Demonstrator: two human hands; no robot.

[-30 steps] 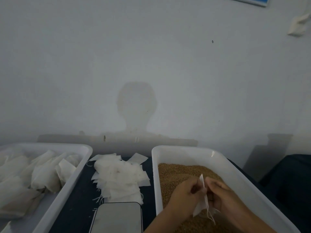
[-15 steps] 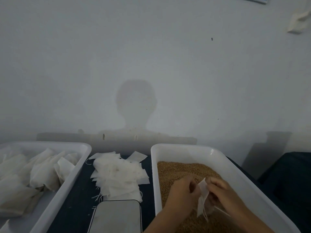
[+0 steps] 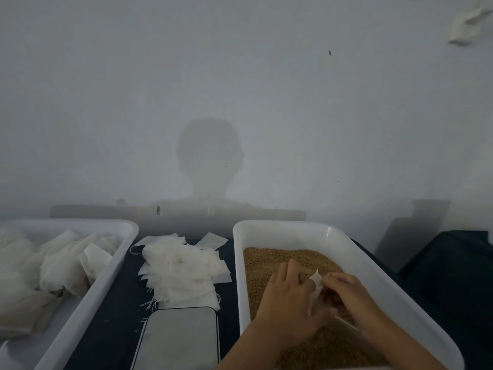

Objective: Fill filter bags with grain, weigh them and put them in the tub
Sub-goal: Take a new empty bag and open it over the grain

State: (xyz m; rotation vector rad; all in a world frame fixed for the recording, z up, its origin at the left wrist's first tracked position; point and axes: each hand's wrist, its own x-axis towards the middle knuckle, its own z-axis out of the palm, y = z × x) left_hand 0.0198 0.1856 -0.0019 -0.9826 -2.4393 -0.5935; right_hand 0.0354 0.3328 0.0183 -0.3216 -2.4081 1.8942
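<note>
A: Two hands on one item. Filter bag [image 3: 316, 285]: where?
B: Over the grain [image 3: 282, 259] in the grain tub [image 3: 360, 252], at 5 o'clock in the view. Left hand [image 3: 289, 297] pinches one side, right hand [image 3: 346, 293] curls round the other; a corner sticks up between them.
A: Handling?
B: Thin, limp, very light, I judge; likely to tear or fold shut. Best held at the two mouth edges, spread apart. Loose grain will spill easily if the bag tips.
A: Other stock?
B: Empty bags [image 3: 184, 273], one pile on the dark desk [image 3: 106, 329] at 6 o'clock. Flat scale [image 3: 176, 340] just below it, bare. Filled bags [image 3: 61, 265] in the left tub [image 3: 106, 284], at 8 o'clock.
</note>
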